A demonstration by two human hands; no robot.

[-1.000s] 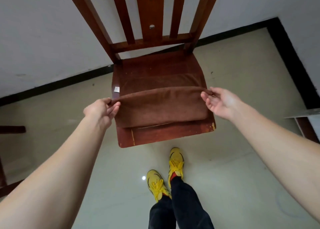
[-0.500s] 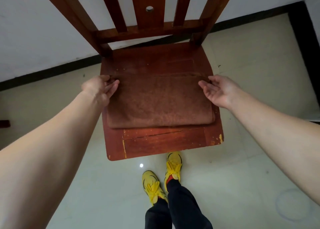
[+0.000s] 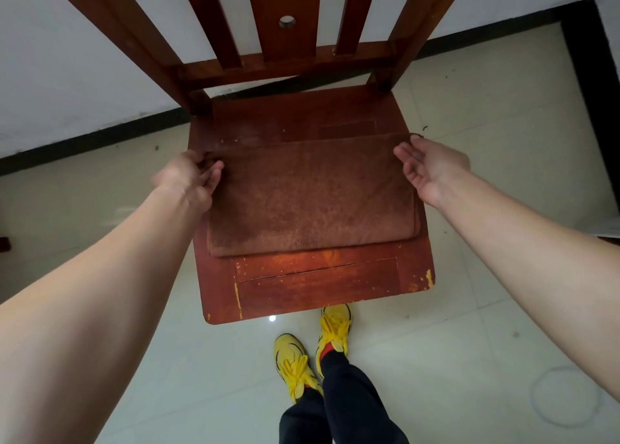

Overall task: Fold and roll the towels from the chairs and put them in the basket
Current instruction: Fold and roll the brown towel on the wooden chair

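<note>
The folded brown towel (image 3: 308, 195) lies flat on the seat of the wooden chair (image 3: 322, 282), nearer the backrest than the front edge. The left hand (image 3: 191, 178), slightly blurred, rests straight fingers on the towel's far left corner, its grip loose. The right hand (image 3: 432, 168) touches the far right corner palm-inward, its grip relaxed and holding nothing. Yellow shoes (image 3: 292, 359) stand on the tiled floor (image 3: 486, 309).

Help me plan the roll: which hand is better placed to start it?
Likely the left hand: its fingers rest on the left end of the towel; the right hand is open at the right edge.
</note>
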